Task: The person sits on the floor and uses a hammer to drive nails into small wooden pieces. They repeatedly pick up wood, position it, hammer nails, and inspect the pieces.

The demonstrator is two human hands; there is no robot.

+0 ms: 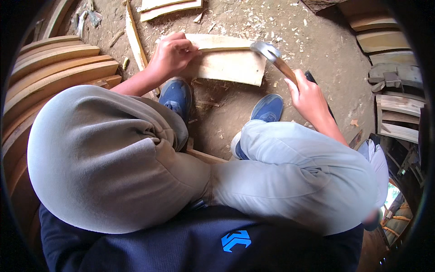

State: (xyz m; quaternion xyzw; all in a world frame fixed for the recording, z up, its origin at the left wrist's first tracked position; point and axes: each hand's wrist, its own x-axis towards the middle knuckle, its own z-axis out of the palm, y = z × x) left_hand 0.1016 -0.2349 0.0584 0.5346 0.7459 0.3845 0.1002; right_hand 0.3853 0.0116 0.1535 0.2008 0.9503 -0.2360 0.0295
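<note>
My right hand (pixel 309 97) is wrapped round the wooden handle of a claw hammer (pixel 285 69). The hammer's metal head rests over or just above the right end of a pale curved wooden piece (pixel 217 42); whether it touches cannot be told. My left hand (pixel 171 55) is closed on the left end of that piece, with the fingertips at its near edge. Directly below, toward my feet, lies a wider flat face of pale wood (pixel 231 67); whether it is a separate board is unclear. A dark strip (pixel 322 93) shows beside my right wrist.
Stacked curved wooden pieces (pixel 68 72) line the left side, and more cut pieces (pixel 398 104) stand along the right. A long narrow stick (pixel 135 38) and pale boards (pixel 170 9) lie ahead on the dirt floor (pixel 235 20), among wood chips. Another person's pale clothing (pixel 377 165) appears at right.
</note>
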